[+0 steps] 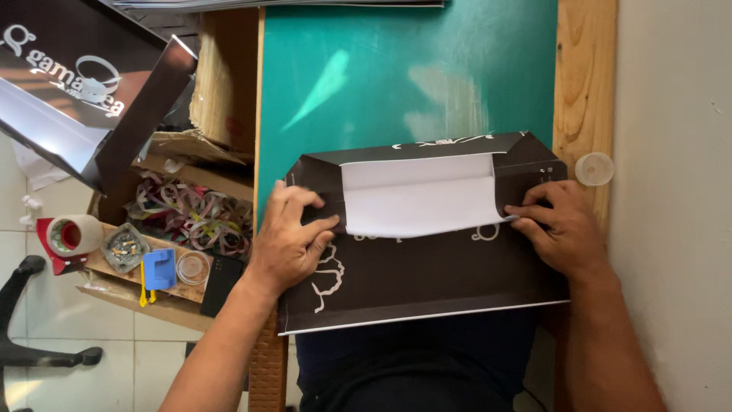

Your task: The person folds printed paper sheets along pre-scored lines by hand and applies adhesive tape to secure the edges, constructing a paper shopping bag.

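The folded paper bag is laid on the cutting mat. A tape roll is set well left of the bag, a small lid just beside its far right corner.
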